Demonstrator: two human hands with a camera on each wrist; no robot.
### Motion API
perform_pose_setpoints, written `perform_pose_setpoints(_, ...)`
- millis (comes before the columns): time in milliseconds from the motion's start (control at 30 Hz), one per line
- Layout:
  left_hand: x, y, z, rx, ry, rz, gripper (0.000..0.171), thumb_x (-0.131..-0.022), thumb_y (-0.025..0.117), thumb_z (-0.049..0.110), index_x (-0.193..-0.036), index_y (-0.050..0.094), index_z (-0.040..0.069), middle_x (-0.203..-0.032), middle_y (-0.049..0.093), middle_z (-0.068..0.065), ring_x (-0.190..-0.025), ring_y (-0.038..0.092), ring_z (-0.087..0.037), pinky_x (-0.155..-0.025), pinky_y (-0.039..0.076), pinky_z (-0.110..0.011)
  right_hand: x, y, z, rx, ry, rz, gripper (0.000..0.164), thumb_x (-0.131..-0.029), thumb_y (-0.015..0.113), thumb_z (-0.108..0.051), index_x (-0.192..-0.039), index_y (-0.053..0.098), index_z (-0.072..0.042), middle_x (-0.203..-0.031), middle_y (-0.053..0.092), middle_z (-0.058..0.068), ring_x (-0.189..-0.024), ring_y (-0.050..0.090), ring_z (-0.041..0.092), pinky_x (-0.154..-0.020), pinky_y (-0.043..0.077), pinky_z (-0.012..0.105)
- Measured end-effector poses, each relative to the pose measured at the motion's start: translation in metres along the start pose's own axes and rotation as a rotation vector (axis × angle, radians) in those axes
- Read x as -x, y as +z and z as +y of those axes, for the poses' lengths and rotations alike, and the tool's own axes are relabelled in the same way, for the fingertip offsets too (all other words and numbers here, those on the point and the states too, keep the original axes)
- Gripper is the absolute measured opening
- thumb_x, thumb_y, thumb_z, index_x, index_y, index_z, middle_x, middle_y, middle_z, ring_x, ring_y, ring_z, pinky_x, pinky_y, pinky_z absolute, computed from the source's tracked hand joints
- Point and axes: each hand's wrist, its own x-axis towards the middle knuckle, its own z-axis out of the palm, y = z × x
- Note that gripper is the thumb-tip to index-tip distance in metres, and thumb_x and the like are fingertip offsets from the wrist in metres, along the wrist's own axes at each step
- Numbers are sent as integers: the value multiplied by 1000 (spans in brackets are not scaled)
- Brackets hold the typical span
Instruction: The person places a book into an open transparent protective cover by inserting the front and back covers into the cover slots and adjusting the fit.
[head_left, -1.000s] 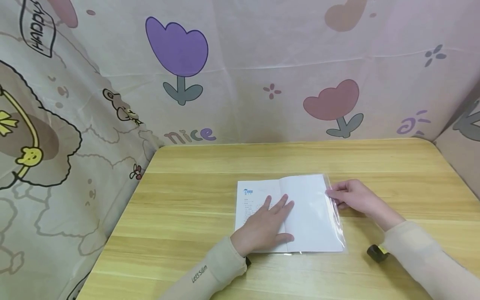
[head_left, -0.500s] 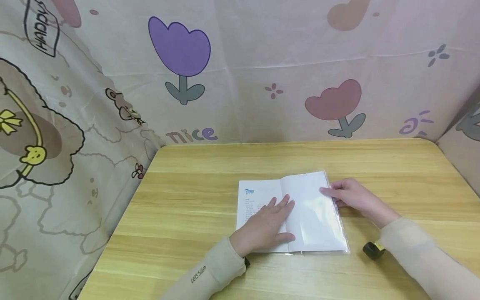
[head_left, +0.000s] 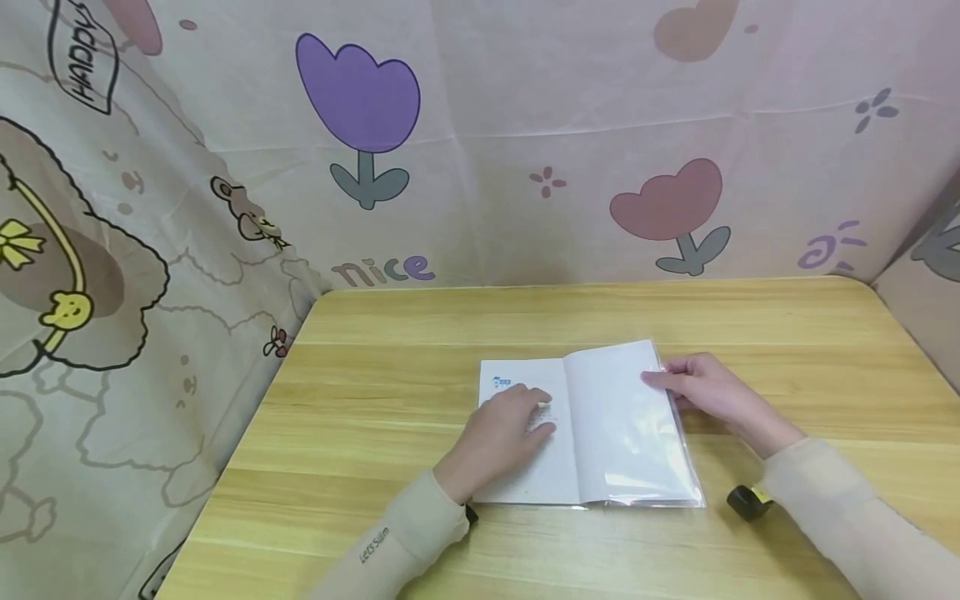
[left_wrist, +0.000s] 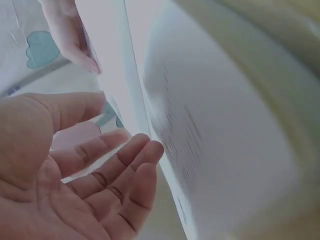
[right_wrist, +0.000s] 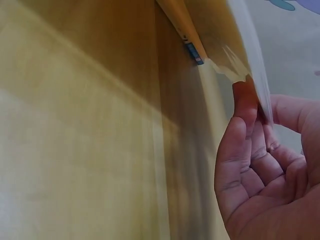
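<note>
An open book (head_left: 611, 433) with a clear plastic cover lies on the table, its left page printed and its right page blank white. My right hand (head_left: 708, 387) pinches the right cover edge between thumb and fingers; the right wrist view shows the edge lifted off the wood, with the hand (right_wrist: 265, 165) around it. Over the left page is my left hand (head_left: 498, 433), fingers slightly bent and holding nothing. In the left wrist view this hand (left_wrist: 95, 165) has its palm showing and fingertips close to the page; whether they touch it I cannot tell.
The wooden table (head_left: 360, 417) extends around the book. Behind it hangs a printed cloth (head_left: 480, 150), with another stretch along the left side. A black wrist device (head_left: 748, 502) sits under the right sleeve.
My left hand has come off the book's middle fold and moved left over the printed page, its fingers less spread. My right hand has raised the cover edge slightly and kept its pinch.
</note>
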Motion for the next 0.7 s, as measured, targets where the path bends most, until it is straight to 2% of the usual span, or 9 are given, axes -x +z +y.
perform_pose_setpoints(67, -1, -2, -6, -1, -31, 16, 32, -100, 76, 29, -127, 76, 11, -101, 72, 0, -86, 64, -12, -74, 56, -27, 1, -2, 0, 5, -9, 10, 31, -106, 69, -32, -104, 74, -1, -86, 74, -7, -78, 69, 9, -76, 60, 26)
perform_pose_setpoints(167, -1, -5, -13, 8, -78, 21, 33, -99, 77, 27, -125, 76, 7, -94, 67, -1, -81, 57, -14, -71, 51, -27, 3, -5, 3, 28, -19, 27, 30, -106, 68, -32, -103, 74, -3, -84, 73, -7, -77, 67, 9, -74, 58, 26)
perform_pose_setpoints(400, 1, -8, -21, 0, -113, 35, 32, -97, 77, 22, -120, 73, -1, -103, 70, -11, -82, 55, -20, -75, 53, -34, 11, -13, 8, 54, -31, 48, 30, -107, 67, -31, -88, 67, -7, -76, 63, -9, -72, 60, 7, -71, 55, 26)
perform_pose_setpoints(567, 1, -7, -24, 1, -142, 36, 35, -96, 78, 22, -120, 71, -2, -100, 67, -10, -84, 55, -20, -73, 51, -33, 17, -22, 10, 50, -27, 54, 30, -106, 67, -34, -95, 70, -6, -83, 71, -7, -77, 66, 9, -75, 57, 26)
perform_pose_setpoints(700, 1, -6, -23, 89, -169, -13, 37, -95, 78, 18, -124, 70, -2, -91, 67, -7, -76, 57, -19, -65, 49, -31, 22, -31, 10, 54, -20, 49, 32, -107, 66, -35, -102, 72, -4, -86, 75, -6, -79, 69, 10, -76, 58, 26)
